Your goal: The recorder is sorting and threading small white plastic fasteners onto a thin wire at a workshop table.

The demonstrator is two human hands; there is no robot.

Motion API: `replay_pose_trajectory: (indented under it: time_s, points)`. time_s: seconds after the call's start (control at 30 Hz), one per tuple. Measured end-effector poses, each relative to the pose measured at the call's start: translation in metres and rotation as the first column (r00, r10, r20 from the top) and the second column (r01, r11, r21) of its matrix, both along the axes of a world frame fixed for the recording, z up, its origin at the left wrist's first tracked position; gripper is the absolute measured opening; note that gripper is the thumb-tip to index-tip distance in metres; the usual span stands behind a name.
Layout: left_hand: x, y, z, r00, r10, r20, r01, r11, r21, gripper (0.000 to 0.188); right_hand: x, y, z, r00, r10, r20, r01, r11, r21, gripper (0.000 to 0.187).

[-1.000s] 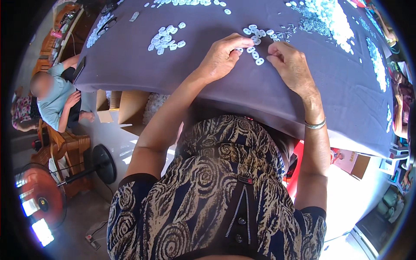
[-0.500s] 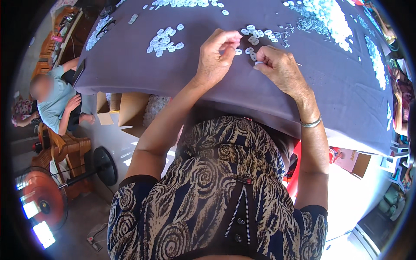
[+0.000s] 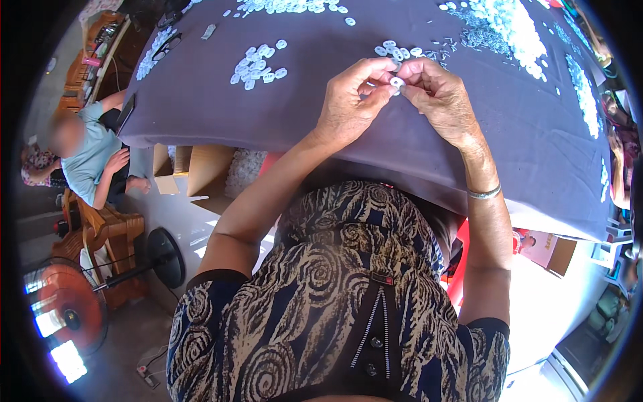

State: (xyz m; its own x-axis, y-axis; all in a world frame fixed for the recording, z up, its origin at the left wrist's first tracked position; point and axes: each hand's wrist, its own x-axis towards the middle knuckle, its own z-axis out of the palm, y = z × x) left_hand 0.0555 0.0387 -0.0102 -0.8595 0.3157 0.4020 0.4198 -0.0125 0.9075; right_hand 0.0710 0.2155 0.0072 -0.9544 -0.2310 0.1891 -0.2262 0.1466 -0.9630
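My left hand [image 3: 355,99] and my right hand [image 3: 441,99] meet fingertip to fingertip above the dark tablecloth. Between them is a small white oval plastic piece [image 3: 396,82] with an opening in it. Both hands are closed in a pinch on this piece; anything smaller in the fingers is hidden. Just beyond the fingertips lies a small group of similar white pieces [image 3: 395,50], partly covered by my hands. Beside that group, to the right, small dark metal pins [image 3: 439,52] are scattered. A separate cluster of white pieces [image 3: 254,65] rests left of my hands.
The table [image 3: 201,100] bears a large white heap [image 3: 502,27] and a pile of metal pins [image 3: 483,38] at far right. More white pieces [image 3: 288,5] lie at the far edge. A seated person [image 3: 94,154], a fan [image 3: 70,301] and an open cardboard box [image 3: 206,167] are at left.
My left hand has moved right and my right hand slightly up, so their fingertips now meet. The white piece from my right fingers is now between both hands.
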Motion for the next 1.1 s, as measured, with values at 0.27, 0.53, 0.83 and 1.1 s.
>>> replay_pose_trajectory:
  time_s: [0.27,0.53,0.83,1.1]
  points:
    - [0.001,0.0,0.005,0.999,-0.024,0.024,0.023,0.999,0.03,0.028,0.0,0.003,0.003,0.999,0.047,0.003,-0.046,0.999,-0.027,0.014]
    - [-0.004,0.001,0.0,0.995,-0.001,-0.104,0.003,1.0,0.014,0.02,0.002,0.007,0.009,0.987,0.048,0.155,-0.041,0.998,-0.053,0.013]
    - [-0.003,-0.005,0.003,0.987,0.097,-0.129,-0.125,0.964,-0.234,0.008,0.008,-0.002,0.008,0.994,-0.105,0.018,0.081,0.855,0.511,0.013]
    - [-0.016,-0.012,-0.011,0.975,0.194,0.104,-0.189,0.98,-0.061,0.004,-0.01,0.041,0.001,0.846,-0.427,-0.319,0.533,0.684,0.498,0.012]
